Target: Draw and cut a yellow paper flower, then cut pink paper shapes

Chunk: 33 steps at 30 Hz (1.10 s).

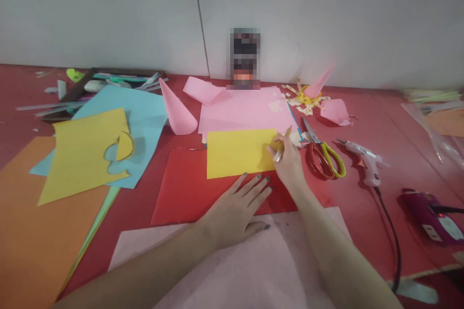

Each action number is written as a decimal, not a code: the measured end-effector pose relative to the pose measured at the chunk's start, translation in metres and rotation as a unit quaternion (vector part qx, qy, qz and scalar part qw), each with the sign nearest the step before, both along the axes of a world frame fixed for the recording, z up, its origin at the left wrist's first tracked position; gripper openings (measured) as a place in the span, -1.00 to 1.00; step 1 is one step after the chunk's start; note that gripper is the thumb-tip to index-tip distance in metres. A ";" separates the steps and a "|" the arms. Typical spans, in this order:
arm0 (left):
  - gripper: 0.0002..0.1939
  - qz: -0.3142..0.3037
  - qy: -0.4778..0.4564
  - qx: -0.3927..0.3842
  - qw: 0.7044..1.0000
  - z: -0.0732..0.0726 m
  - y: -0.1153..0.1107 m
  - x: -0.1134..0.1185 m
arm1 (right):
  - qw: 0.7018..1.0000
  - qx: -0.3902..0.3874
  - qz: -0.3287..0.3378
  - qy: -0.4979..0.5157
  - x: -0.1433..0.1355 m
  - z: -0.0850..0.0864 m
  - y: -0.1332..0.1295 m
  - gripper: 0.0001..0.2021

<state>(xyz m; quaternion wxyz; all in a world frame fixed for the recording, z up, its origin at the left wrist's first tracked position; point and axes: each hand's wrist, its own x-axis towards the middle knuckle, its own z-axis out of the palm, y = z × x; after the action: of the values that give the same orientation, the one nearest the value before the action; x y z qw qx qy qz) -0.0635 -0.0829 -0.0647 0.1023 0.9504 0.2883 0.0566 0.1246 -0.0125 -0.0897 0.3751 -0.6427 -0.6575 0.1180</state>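
Yellow rectangular paper (237, 154) — probably light, bendable, best held by its edges — is laid partly over a flat red sheet (184, 186), with the left hand (234, 212), fingers apart, at its six o'clock and the right hand (289, 161), fingers pinched around a slim brown-and-silver pen (279, 155), at three.

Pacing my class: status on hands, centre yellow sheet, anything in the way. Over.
Right hand gripping pen-like tool at right end of yellow sheet. Left hand spread, fingertips by near edge. Sheet flat; scissors to its right, not overlapping.
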 end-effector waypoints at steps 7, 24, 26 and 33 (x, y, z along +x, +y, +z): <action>-0.48 -0.042 -0.030 0.006 0.999 -0.001 -0.003 0.002 | 1.000 0.000 0.006 0.004 0.001 0.000 0.000 -0.83; -0.54 0.071 -0.082 0.050 0.993 0.004 0.002 -0.001 | 1.000 -0.006 0.004 0.016 0.001 -0.002 0.000 -0.84; -0.55 0.039 -0.082 0.047 0.995 0.005 0.002 -0.001 | 1.000 -0.003 0.005 0.012 0.001 -0.002 0.000 -0.84; -0.62 -0.005 -0.100 0.044 0.994 0.002 -0.002 0.001 | 1.000 -0.001 0.003 0.001 0.001 -0.002 0.000 -0.83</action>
<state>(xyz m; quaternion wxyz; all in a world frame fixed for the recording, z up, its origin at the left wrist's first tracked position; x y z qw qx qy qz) -0.0627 -0.0853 -0.0631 0.0892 0.9449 0.2692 0.1634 0.1259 -0.0123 -0.0919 0.3749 -0.6413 -0.6585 0.1204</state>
